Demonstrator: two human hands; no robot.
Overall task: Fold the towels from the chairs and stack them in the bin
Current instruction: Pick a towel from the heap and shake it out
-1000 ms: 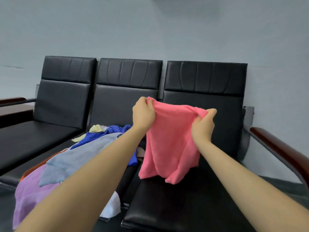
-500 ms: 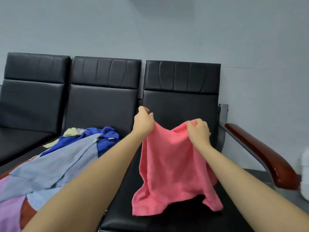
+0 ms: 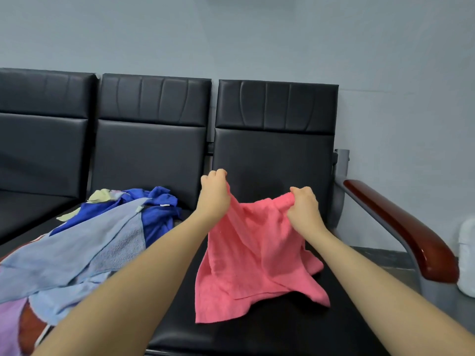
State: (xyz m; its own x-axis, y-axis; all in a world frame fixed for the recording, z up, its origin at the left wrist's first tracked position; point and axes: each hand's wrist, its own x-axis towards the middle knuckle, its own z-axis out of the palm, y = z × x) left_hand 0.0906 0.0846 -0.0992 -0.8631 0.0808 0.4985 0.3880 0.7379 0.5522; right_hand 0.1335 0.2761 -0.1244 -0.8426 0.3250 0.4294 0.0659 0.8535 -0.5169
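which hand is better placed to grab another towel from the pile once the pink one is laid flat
Left hand: it grips the pink terry towel on the side nearest the heap of blue towels.

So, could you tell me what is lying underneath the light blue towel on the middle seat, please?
Under the light blue towel a dark blue cloth shows at the far end, and a purple towel and something reddish-brown at the near end. Whatever lies beneath its middle is covered.
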